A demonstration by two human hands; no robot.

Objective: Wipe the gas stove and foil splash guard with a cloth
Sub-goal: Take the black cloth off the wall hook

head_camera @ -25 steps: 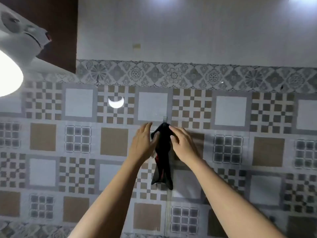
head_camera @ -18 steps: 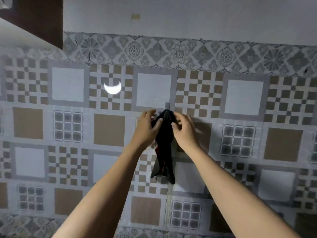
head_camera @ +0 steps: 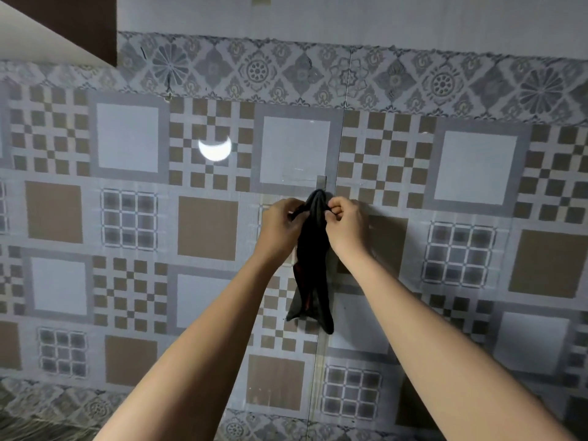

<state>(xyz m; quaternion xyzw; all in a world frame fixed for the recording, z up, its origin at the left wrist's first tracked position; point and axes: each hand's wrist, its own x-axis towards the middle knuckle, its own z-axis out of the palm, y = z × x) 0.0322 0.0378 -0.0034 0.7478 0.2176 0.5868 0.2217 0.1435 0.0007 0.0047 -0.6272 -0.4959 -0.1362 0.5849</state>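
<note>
A dark cloth (head_camera: 313, 265) hangs down the patterned tiled wall from a small grey hook (head_camera: 321, 183). My left hand (head_camera: 280, 230) pinches the cloth's top edge from the left. My right hand (head_camera: 345, 227) pinches it from the right, fingers curled on the fabric just below the hook. The cloth's lower end dangles free between my forearms. The gas stove and the foil splash guard are out of view.
The tiled wall (head_camera: 477, 167) fills the view, with a bright crescent light reflection (head_camera: 214, 149) up left. A dark cabinet corner (head_camera: 63, 23) juts in at the top left. A vertical tile seam (head_camera: 318, 377) runs below the cloth.
The view has tilted down, so the wall pattern has shifted up. Both hands went from resting flat beside the cloth to pinching its top at the hook.
</note>
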